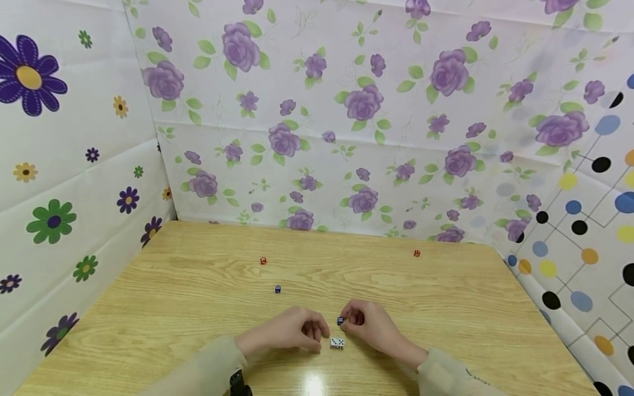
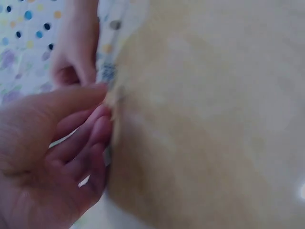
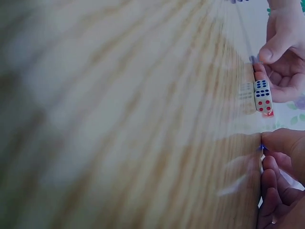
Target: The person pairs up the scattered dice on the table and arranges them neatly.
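Two white dice (image 1: 337, 343) stand side by side on the wooden table, with blue and red pips showing in the right wrist view. Just behind them, my right hand (image 1: 369, 325) pinches a dark blue die (image 1: 340, 320) between thumb and index finger, low at the tabletop. My left hand (image 1: 296, 330) is beside the white dice on their left, its fingers loosely bent and nothing in its grasp. The left wrist view shows the thumb and fingers of this left hand (image 2: 52, 143) in front of the white dice (image 2: 108, 72).
Another blue die (image 1: 278, 289) lies farther back, left of the hands. Behind it sits a red die (image 1: 263, 260), and a second red die (image 1: 417, 253) is near the table's back right. Flowered and dotted cloths (image 1: 317, 137) enclose the table (image 1: 198, 286) on three sides.
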### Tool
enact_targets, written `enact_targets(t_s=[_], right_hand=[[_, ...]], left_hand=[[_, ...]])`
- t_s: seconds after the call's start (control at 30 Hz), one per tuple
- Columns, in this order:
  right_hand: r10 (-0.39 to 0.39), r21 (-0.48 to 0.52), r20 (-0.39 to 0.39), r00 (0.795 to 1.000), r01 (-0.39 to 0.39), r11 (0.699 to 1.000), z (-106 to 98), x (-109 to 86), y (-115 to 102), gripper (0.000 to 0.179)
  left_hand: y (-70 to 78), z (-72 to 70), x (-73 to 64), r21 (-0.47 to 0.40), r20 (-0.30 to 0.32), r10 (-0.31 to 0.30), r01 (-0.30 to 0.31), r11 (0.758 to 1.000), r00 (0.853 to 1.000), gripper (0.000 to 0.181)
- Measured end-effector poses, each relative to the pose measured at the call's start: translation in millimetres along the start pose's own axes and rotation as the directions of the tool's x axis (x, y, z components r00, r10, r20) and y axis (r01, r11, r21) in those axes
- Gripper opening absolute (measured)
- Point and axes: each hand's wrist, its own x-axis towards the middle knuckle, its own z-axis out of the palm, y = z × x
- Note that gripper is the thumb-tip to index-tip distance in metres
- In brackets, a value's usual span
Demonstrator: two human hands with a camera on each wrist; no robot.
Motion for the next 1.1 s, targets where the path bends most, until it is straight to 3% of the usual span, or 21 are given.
enact_targets(t_s=[0.13,0.23,0.4,0.53,0.63,0.73,0.93,1.1], right_hand=[[0.007,0.001,0.006,1.000,-0.007,1.000,-0.6,0.0,-0.4,0.008],[0.005,0.007,0.007,1.000,-0.005,1.000,-1.4,0.4,-0.8,0.008],[0.000,0.022,0.010,1.000,0.000,1.000,-2.0,1.0,-1.0,0.007],[0.003,0.022,0.014,1.000,-0.003,1.000,-1.7,1.0,-0.4,0.008],[0.007,0.018,0.012,1.000,-0.007,1.000,-1.9,1.1,0.1,0.008],[0.008,0.021,0.012,1.000,-0.009,1.000,-2.4,1.3,0.3,0.009],[0.001,0.035,0.026,1.000,-0.002,0.999,-2.5,1.9,1.4,0.008],[-0.010,0.036,0.024,1.000,0.010,0.999,-1.6,2.7,2.3,0.008]], left_hand=[[-0.5,-14.4,-1.4,0.012,0.090,0.020,-0.021,1.000,0.996,0.020],[-1.8,-28.2,-3.2,0.029,0.085,0.031,-0.033,0.999,0.996,0.022],[-13.1,-57.8,-9.2,0.073,-0.085,0.054,-0.048,0.996,0.995,0.025],[-27.4,-77.7,-17.9,0.095,-0.252,0.052,-0.029,0.995,0.966,0.026],[-37.6,-85.7,-23.4,0.082,-0.320,0.027,-0.001,0.997,0.947,0.029],[-47.1,-88.8,-26.7,0.071,-0.351,-0.010,0.037,0.997,0.936,0.030],[-65.9,-88.3,-28.7,0.083,-0.364,-0.042,0.077,0.994,0.930,0.030],[-72.6,-86.3,-28.2,0.072,-0.377,-0.071,0.106,0.992,0.923,0.028]])
